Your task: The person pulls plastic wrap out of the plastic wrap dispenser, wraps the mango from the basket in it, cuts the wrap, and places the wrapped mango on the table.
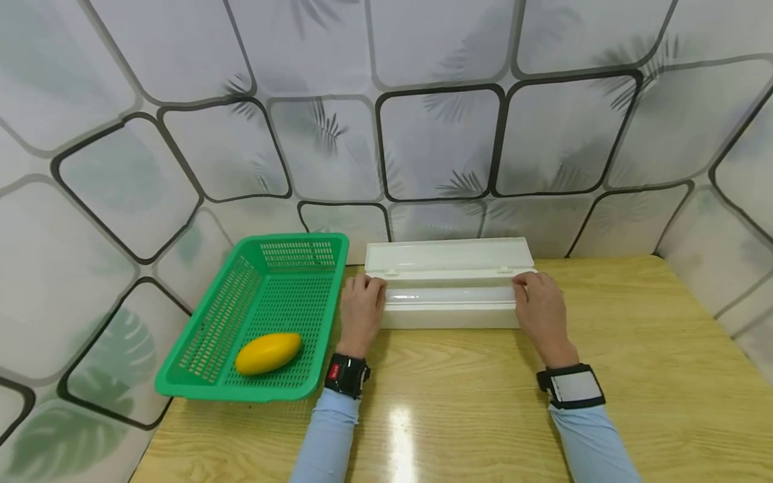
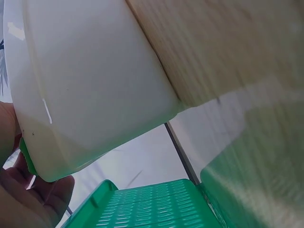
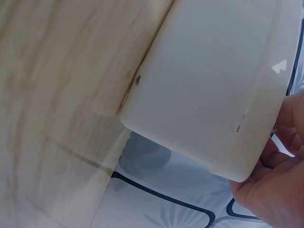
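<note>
Two blue sleeves reached forward over the wooden worktop (image 1: 634, 349). Past them, the left hand (image 1: 360, 310) curled its fingers round the left end of a long white box (image 1: 449, 305), and the right hand (image 1: 539, 310) gripped the right end, likely to keep it steady. The box sat at the back by the wall, its lid (image 1: 448, 257) tipped open. Just left of it stood a green basket (image 1: 226, 308) holding a yellow mango (image 1: 268, 353).

White box (image 1: 449, 315), green basket (image 1: 211, 322), yellow mango (image 1: 268, 353), pale wood-grain table (image 1: 664, 376), leaf-print wall (image 1: 441, 144).
</note>
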`<state>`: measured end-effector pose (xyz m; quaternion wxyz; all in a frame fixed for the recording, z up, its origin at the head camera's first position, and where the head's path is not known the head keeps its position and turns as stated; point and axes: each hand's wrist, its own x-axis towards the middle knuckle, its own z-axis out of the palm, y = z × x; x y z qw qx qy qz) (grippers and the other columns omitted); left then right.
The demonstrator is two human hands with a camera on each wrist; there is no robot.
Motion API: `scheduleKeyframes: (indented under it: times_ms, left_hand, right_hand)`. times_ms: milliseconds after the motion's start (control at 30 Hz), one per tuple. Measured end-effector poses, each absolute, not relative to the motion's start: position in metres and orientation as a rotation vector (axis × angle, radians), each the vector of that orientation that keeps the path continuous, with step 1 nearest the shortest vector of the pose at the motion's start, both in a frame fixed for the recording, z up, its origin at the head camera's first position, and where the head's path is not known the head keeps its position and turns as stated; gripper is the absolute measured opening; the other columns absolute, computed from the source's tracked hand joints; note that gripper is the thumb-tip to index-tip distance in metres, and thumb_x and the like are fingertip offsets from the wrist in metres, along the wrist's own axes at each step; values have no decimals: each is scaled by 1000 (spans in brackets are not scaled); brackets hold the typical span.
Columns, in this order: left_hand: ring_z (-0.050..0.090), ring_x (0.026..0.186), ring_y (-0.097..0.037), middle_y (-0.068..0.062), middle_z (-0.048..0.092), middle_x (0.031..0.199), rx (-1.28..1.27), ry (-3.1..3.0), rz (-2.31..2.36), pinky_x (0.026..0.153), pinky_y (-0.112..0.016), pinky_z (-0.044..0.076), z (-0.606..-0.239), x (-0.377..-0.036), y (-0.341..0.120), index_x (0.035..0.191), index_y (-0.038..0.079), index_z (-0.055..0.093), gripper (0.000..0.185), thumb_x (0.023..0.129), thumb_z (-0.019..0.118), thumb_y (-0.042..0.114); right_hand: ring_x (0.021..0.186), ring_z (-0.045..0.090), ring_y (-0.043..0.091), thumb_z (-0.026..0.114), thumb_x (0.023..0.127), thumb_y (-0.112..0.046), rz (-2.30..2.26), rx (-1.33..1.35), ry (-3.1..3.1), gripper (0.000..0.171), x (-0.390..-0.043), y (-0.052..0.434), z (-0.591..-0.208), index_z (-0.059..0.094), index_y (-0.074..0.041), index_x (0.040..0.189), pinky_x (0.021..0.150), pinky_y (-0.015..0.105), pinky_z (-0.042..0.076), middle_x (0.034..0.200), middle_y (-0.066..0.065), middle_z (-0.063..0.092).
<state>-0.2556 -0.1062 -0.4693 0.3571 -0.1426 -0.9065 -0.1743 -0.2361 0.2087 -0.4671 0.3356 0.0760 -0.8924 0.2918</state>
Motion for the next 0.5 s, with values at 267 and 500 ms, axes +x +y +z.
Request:
scheduleKeyframes:
  times_ms: [267, 500]
  left_hand:
    - [53, 77, -27, -9, 60, 90, -316, -2343, -433, 63, -37, 44, -468, -255, -106, 92, 10, 69, 6, 90, 74, 13]
    - [52, 78, -27, -9, 59, 90, -296, -2326, -434, 63, -37, 42, -465, -253, -105, 93, 10, 70, 6, 89, 74, 13]
  right_hand:
    - [85, 58, 42, 61, 92, 7, 866, 155, -2328, 4, -236, 210, -465, 65, 7, 93, 73, 55, 46, 88, 25, 63]
    - [83, 59, 40, 59, 93, 5, 899, 123, -2333, 6, -239, 211, -466, 65, 6, 94, 72, 53, 46, 89, 24, 62]
